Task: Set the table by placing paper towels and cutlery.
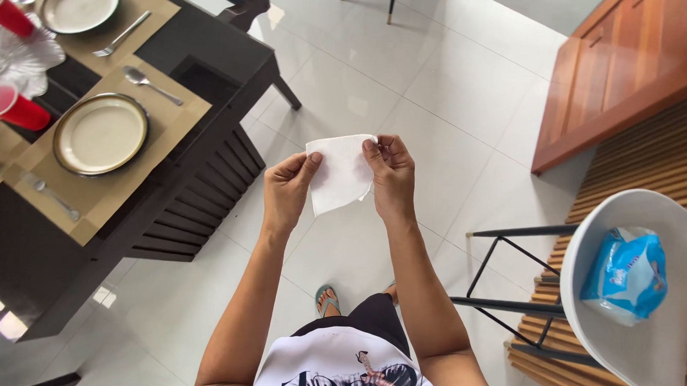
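I hold a white paper napkin (342, 172) up in front of me with both hands, above the pale tiled floor. My left hand (286, 189) pinches its upper left corner between thumb and fingers. My right hand (391, 174) pinches its upper right edge. The napkin hangs down between them, folded into a rough pointed shape. Both forearms reach up from the bottom of the view.
A dark dining table (209, 94) stands at left, set with tan placemats, two round plates (99, 134), forks, spoons and two red cups (11, 105). A white chair (646, 337) at right holds a blue and white packet (626, 273). A wooden cabinet (635, 67) fills the upper right.
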